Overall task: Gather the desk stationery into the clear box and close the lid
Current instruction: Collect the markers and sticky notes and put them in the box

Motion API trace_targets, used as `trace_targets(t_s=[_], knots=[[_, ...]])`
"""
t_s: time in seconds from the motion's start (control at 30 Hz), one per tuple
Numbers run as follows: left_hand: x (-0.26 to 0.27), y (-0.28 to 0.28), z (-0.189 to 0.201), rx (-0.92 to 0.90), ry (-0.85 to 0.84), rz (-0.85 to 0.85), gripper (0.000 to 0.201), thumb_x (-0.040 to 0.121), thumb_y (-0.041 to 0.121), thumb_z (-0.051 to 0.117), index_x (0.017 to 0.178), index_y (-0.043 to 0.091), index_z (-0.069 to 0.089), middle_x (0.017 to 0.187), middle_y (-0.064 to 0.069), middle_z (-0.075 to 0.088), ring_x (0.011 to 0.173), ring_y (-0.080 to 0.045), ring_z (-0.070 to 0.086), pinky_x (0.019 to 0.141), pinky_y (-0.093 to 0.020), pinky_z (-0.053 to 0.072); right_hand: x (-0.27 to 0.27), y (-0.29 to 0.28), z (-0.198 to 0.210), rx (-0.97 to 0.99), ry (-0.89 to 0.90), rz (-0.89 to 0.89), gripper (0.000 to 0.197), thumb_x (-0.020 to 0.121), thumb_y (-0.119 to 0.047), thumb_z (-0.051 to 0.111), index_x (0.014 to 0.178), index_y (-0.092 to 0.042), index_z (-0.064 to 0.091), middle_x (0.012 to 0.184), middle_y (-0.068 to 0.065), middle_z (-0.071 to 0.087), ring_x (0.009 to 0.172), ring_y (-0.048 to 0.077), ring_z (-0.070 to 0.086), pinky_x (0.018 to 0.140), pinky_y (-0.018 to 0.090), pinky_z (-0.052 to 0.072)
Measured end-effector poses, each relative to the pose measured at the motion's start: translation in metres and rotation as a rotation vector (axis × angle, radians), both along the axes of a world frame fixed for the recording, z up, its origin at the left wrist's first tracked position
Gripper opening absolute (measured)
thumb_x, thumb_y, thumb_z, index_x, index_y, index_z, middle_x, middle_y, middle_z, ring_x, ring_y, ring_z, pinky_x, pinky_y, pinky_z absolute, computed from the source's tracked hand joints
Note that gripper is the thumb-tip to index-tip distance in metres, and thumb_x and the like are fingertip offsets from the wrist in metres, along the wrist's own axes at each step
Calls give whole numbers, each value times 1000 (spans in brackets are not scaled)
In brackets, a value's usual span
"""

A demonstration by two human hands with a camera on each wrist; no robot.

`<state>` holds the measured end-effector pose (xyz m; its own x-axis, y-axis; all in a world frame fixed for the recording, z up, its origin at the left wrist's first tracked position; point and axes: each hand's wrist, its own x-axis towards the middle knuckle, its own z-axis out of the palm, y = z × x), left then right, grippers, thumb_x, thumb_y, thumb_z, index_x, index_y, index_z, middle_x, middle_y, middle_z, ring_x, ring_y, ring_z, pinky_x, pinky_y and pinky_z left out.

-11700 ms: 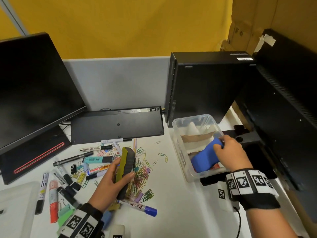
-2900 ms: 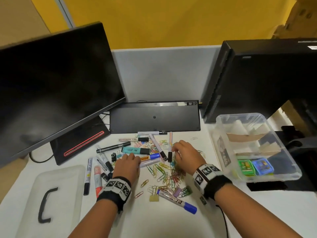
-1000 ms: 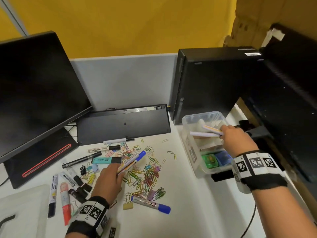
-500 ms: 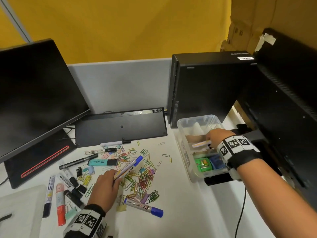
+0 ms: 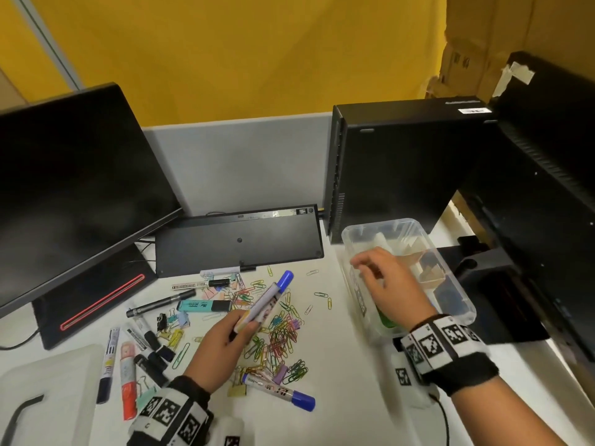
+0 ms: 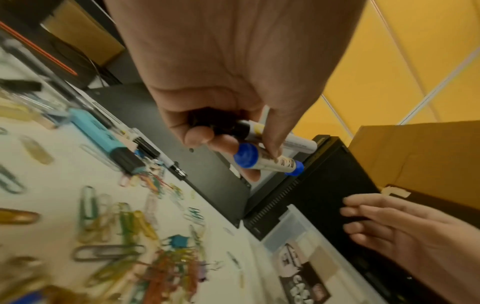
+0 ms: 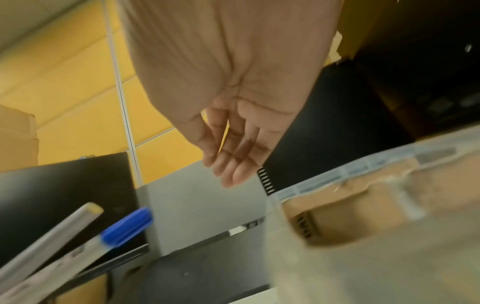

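My left hand (image 5: 242, 324) grips two markers above the paper clip pile (image 5: 280, 333): a blue-capped marker (image 5: 269, 297) and a second white one (image 6: 284, 140) beside it. Held empty over the near-left part of the clear box (image 5: 450, 256), my right hand (image 5: 365, 264) has relaxed, nearly straight fingers (image 7: 233, 162). The box holds cardboard dividers and something green under my wrist. On the desk lie a teal highlighter (image 5: 203, 306), another blue-capped marker (image 5: 280, 391), a black pen (image 5: 160, 304) and several markers (image 5: 128, 365).
The clear lid (image 5: 48, 384) with a black handle lies at the front left. A monitor (image 5: 74, 188) stands at the left, a keyboard (image 5: 238, 243) leans against the partition, a black PC tower (image 5: 402, 169) is behind the box, and black equipment crowds the right.
My right hand has let go of the pens inside the box and drawn back left, empty. My left hand has raised its markers a little toward the box.
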<state>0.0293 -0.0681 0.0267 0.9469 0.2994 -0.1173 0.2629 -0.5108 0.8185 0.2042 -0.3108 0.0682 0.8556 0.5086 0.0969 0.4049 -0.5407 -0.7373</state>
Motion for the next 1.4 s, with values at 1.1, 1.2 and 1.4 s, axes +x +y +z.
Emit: trace_targets(t_s=[1.1,1.2,1.4], knots=[[30,-16,14,30,-99,-43,13,91,37,53,103,38,57,103,19,62,98,-2,58,86,-30,52,37,-55,-36,-665,-92,-661,43,88,-32,51,127,-12,50,127,12,43,113,31,35,95,43,31],[43,-29,24,94,-184,-61,18,90,40,53,106,36,59,96,21,56,88,-2,56,76,-34,55,28,-69,-50,-625,-144,-663,44,87,-29,53,127,-13,48,133,11,40,119,32,33,101,46,29],[97,-77,45,495,-203,-278,26,97,37,41,121,32,52,100,15,50,87,-6,45,80,-25,41,16,-77,-71,-537,-150,-650,48,85,-32,55,128,-13,46,135,12,45,126,31,37,106,47,34]])
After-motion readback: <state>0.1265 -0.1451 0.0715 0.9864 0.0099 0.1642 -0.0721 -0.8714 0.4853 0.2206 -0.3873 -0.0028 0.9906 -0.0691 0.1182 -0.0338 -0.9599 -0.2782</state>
